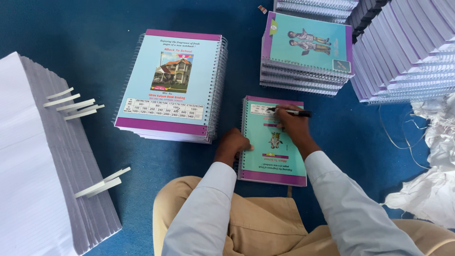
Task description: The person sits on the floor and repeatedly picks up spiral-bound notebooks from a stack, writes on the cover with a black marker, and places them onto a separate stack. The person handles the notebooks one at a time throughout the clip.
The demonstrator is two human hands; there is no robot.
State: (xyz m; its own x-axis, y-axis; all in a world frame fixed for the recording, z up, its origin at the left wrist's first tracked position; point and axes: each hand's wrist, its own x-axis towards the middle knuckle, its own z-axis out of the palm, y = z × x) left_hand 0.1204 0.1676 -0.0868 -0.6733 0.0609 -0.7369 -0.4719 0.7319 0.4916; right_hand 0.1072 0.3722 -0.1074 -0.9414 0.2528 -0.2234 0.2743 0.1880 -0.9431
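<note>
From the head camera I see my right hand (291,124) closed around a black marker pen (294,113), its tip resting on the upper part of a spiral-bound notebook (272,163) that lies flat on the blue carpeted floor (85,38) just in front of my knees. My left hand (233,144) is curled, fingers pressing down on the notebook's left edge beside the wire spiral; it holds nothing, only steadies the cover. The notebook has a turquoise cover with purple bands at top and bottom, and it sits upside down to me. To its left, just apart, stands a stack of larger notebooks (170,85) with a light blue cover showing a picture of a house. Behind the notebook, farther from me, is a smaller stack of turquoise notebooks (308,52) with two cartoon figures on top, and to the right of that a tall leaning row of bound books (407,52). At far left lies a thick pile of white ruled paper (33,166) with paper slips sticking out of its side. Crumpled white paper scraps (433,166) lie at far right.
</note>
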